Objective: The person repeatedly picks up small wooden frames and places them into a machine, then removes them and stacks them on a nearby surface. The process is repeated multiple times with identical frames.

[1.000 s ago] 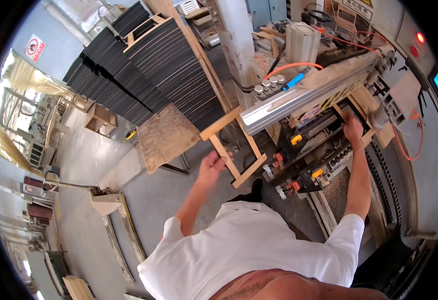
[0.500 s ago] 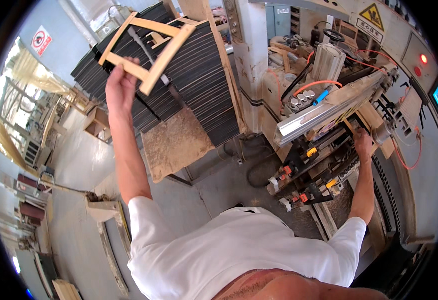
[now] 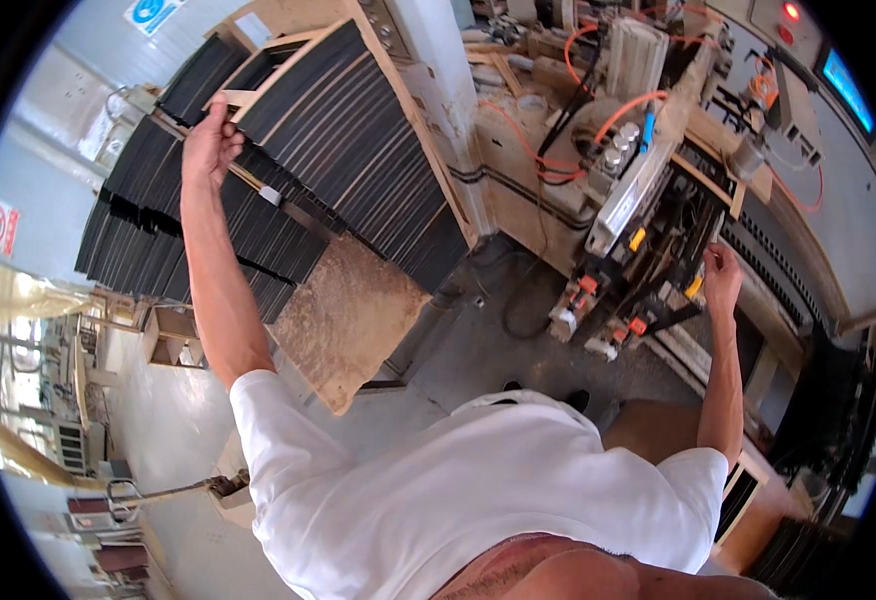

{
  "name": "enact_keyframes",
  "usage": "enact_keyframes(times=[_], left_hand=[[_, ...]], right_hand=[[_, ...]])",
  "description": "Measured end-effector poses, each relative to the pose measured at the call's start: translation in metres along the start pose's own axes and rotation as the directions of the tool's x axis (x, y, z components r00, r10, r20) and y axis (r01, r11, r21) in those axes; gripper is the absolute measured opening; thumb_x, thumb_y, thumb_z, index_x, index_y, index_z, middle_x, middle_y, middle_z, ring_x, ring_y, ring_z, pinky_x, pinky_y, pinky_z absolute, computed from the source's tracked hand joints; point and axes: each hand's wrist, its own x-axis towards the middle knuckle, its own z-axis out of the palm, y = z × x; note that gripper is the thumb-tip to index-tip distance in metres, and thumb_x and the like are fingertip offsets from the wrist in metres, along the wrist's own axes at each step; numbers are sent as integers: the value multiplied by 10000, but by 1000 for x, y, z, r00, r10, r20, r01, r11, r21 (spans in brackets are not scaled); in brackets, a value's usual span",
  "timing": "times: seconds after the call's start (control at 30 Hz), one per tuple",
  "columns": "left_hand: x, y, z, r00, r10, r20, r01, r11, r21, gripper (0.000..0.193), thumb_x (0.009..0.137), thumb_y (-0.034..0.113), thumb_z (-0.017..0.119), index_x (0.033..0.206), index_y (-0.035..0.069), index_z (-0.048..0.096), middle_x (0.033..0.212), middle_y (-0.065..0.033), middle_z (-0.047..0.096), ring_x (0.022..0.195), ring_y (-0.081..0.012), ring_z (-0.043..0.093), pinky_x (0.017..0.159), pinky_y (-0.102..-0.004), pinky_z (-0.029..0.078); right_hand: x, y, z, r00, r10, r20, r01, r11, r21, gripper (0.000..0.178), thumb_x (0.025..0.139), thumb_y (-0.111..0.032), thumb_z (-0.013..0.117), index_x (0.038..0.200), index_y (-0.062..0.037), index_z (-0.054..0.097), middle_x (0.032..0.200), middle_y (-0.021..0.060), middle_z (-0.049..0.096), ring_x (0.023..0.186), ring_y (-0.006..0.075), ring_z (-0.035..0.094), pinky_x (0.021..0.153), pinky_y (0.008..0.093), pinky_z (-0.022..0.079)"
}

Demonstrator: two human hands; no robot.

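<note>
A pale wooden frame lies at the top of a tall stack of dark-edged pieces. My left hand reaches up to its near corner, with the index fingertip against the wood and the other fingers curled. Over the machine's near side, my right hand is closed with bent fingers; anything inside them is too small to make out. Close by are a yellow-handled clamp and the machine's slanted metal bar. Pale wooden strips rest in the machine just beyond that hand.
A worn board on a stand sits before the stack. Orange air hoses loop over the machine. A control panel with a lit screen stands at the far right, and a grey column rises between stack and machine.
The wooden frame went from being held up in my left hand to lying on the stack. My right hand drew back from the machine's inner part toward me. The view turned.
</note>
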Motion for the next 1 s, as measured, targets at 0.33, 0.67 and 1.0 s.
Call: enact_keyframes(times=[0.33,0.67,1.0], left_hand=[[-176,-126,52,823,302,482,227,603,-765,383,985,379,538,707,149,410,726,35,440,659,-112,377,620,-256,381],[-412,-318,297,215,-405,889,319,889,328,270,968,180,581,1161,-8,586,946,-75,660,851,-147,649,760,-289,545],[-471,-331,371,166,-413,895,159,907,389,197,947,117,568,1112,18,610,925,-55,673,820,-109,637,722,-252,518]], right_hand=[[-147,43,-41,972,188,-143,-182,982,58,185,881,-123,659,1040,-27,664,861,74,691,797,111,619,749,275,498],[-277,90,-183,936,177,-304,-329,747,-577,277,774,-173,700,1019,-62,637,1134,147,635,977,355,619,844,428,497],[-404,101,-249,663,629,-406,-746,506,-434,247,831,-189,684,1022,-89,564,957,143,665,921,356,633,753,465,484]])
